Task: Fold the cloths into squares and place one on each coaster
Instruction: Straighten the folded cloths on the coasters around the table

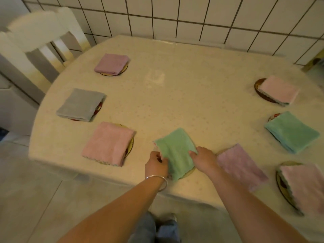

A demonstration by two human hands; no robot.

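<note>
mostly hidden coaster [190, 172] under folded green cloth [175, 151] at table [175, 88] near edge. left hand [156, 164] pinching cloth's left side; right hand [204, 159] pressing right side, fingers hard to make out.

One head-worn wide-angle view, looking forward and steeply down from above the near table [175, 95] edge, close over the person's forearms, facing the tiled wall [192, 14], chair [40, 32] at far left
</note>
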